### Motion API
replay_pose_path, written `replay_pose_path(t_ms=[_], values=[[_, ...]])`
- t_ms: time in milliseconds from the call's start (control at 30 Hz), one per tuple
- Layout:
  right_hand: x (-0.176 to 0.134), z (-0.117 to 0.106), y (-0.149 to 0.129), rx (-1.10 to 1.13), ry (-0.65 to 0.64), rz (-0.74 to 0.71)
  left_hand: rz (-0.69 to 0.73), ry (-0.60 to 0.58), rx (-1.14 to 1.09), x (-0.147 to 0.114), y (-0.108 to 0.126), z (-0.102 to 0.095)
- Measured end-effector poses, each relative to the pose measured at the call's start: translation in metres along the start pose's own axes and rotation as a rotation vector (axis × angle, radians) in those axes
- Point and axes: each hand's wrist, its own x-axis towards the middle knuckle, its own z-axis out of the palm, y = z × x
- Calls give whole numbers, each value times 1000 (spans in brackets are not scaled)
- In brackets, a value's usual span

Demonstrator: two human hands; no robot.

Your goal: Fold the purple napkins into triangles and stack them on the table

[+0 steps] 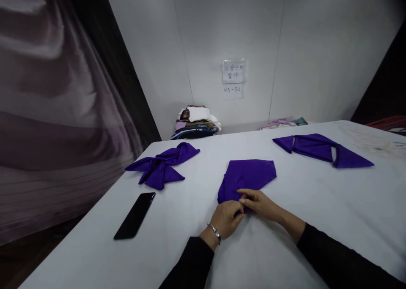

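A folded purple cloth napkin (250, 175) lies flat in front of me on the white-covered table (196, 238). At its near edge my left hand (226, 216), with a silver bracelet on the wrist, has its fingers curled closed on the fabric. My right hand (258, 203) comes in from the right, its thumb and fingertips pinched at the same near edge, close to the left fingers. The bit of cloth between the fingertips is mostly hidden by both hands.
Left of the napkin rests a knotted purple napkin (161, 164), with a black phone (135, 216) nearer me. Another folded purple napkin (320, 147) lies at the right. Stacked clothes (196, 122) stand beyond the far edge, below a paper sign (234, 72) on the wall.
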Motion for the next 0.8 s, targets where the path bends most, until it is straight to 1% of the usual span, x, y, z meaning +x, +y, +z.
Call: replay_pose_path(t_ms=[100, 200, 233, 267, 300, 400, 433, 467, 533, 633, 700, 733, 800], values=[[-15, -8, -6, -51, 1, 39, -32, -4, 37, -1, -4, -7], [-33, -12, -15, -60, -124, 156, -76, 15, 62, -1, -6, -16], [-37, -14, -17, -60, -157, 174, -90, 19, 64, -1, -7, -19], [-38, -16, -19, -73, -160, 159, -109, 22, 67, -1, -7, -22], [-36, -19, -19, -107, -128, 111, -135, 31, 74, -1, -8, -24], [-14, -29, -14, -313, 71, -137, -267, 111, 138, 1, -15, -29], [-2, -33, -11, -396, 112, -205, -321, 142, 173, 2, -18, -31], [11, -36, -7, -475, 128, -247, -373, 163, 209, 2, -20, -31], [36, -40, 1, -613, 111, -239, -471, 150, 272, 3, -25, -33], [62, -37, 6, -760, 59, -114, -598, 55, 332, 3, -29, -34], [64, -33, 2, -795, 20, -98, -656, 6, 370, 3, -30, -34], [60, -32, -2, -806, 7, -125, -670, -10, 390, 2, -30, -34], [42, -30, -12, -833, 14, -230, -673, -31, 421, 2, -31, -34]])
